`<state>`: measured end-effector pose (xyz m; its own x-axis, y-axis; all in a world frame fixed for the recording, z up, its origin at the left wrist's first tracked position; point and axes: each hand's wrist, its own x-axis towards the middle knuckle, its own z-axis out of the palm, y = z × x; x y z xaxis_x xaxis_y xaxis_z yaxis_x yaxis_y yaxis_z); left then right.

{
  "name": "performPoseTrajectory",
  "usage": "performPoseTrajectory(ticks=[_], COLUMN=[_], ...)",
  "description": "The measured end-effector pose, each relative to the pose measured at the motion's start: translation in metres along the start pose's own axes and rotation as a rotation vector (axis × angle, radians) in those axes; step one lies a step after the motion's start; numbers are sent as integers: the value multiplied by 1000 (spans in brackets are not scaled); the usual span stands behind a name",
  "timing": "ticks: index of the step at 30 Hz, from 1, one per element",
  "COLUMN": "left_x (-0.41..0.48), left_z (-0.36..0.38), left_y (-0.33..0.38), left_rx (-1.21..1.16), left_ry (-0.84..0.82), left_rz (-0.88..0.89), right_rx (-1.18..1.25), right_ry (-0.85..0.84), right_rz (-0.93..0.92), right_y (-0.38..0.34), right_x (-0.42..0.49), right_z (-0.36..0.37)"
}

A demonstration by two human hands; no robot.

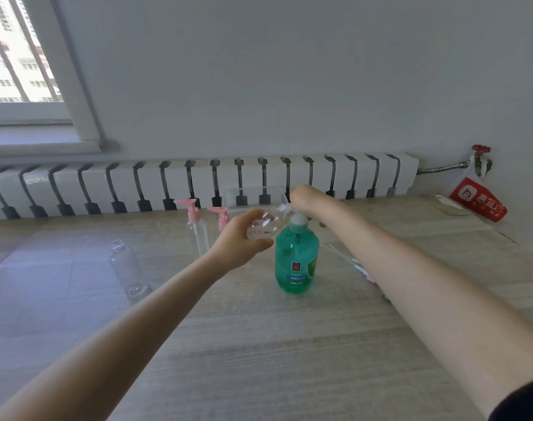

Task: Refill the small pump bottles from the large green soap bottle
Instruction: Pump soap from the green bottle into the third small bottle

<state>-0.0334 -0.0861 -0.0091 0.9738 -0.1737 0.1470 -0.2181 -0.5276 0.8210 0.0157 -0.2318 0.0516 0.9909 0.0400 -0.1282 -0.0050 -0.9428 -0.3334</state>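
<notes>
My left hand (pixel 237 240) is curling round a tilted small bottle (pixel 263 224) just above the green soap bottle (pixel 295 262) — my right hand (pixel 306 199) is touching its neck, grip hidden — table (pixel 259 344) edge running far right.

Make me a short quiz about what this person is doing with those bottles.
1. True or false: the large green plastic soap bottle stands upright on the wooden table.
2. The left hand grips: A) a small clear plastic bottle, B) a sponge, C) a cloth.
3. How many pink pump heads stand at the back?
Key: 1 true; 2 A; 3 two.
</notes>
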Motion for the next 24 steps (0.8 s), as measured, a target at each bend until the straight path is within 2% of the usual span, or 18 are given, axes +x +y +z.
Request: performPoseTrajectory(ticks=[5, 14, 17, 21, 24], left_x=[0, 0, -1, -1, 0], left_z=[3, 0, 0, -2, -3], left_y=[-4, -2, -1, 2, 5], left_rx=[-39, -22, 0, -5, 11], left_ry=[-11, -7, -9, -9, -6], left_rz=[10, 6, 2, 13, 45], right_rx=[-70, -26, 20, 202, 245], right_ry=[-88, -49, -3, 1, 13], right_rz=[-51, -77, -37, 34, 5], right_y=[1, 6, 4, 1, 1], right_x=[1, 14, 9, 3, 7], right_z=[-3, 7, 7, 1, -7])
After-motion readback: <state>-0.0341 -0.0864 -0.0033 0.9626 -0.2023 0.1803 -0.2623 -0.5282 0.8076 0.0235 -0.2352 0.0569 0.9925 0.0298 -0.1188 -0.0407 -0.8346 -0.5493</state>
